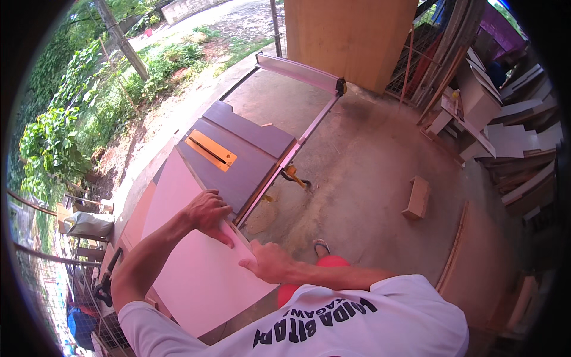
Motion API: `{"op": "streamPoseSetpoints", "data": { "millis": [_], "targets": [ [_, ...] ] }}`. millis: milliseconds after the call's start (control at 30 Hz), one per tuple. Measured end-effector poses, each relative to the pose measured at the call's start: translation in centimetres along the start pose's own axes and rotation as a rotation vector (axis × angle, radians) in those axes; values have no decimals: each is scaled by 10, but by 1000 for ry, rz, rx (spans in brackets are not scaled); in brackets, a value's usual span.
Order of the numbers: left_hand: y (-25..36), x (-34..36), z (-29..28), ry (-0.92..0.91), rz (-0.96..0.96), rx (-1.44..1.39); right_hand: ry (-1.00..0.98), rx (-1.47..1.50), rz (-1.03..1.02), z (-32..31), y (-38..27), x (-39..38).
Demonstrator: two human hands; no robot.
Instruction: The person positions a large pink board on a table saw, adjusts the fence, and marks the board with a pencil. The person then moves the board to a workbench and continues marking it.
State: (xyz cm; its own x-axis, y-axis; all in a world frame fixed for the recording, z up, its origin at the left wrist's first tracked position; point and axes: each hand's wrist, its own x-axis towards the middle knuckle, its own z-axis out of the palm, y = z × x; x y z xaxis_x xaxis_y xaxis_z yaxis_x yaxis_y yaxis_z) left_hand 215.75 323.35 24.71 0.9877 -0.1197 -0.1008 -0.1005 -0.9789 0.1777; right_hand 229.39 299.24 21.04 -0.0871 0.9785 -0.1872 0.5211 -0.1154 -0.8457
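Observation:
A large white panel [196,268] lies at the left end of a table saw [250,146], its long edge angled toward me. My left hand [208,215] grips that edge, thumb on the white face and fingers over the side. Nearer to me, my right hand [267,262] is closed on the same edge, thumb on top and the other fingers partly hidden. The saw's grey top carries a yellow insert plate [210,150] with a dark slot, just beyond the panel. Whether a blade stands up in the slot I cannot tell.
The saw's long fence [300,72] stands out at the far end of its rails. A small wooden box [417,197] sits on the concrete floor at right. Stacked boards [523,140] line the right side. A handsaw [108,278] is at left, and a tall wooden sheet [351,41] stands behind.

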Motion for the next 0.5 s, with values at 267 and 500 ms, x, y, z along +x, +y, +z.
{"op": "streamPoseSetpoints", "data": {
  "millis": [267,500],
  "targets": [
    [41,-39,-66,92,64,151,-359,719,-365,21,17,-90],
    [45,-130,-98,199,-85,394,-383,577,-423,200,26,-105]
  ]
}}
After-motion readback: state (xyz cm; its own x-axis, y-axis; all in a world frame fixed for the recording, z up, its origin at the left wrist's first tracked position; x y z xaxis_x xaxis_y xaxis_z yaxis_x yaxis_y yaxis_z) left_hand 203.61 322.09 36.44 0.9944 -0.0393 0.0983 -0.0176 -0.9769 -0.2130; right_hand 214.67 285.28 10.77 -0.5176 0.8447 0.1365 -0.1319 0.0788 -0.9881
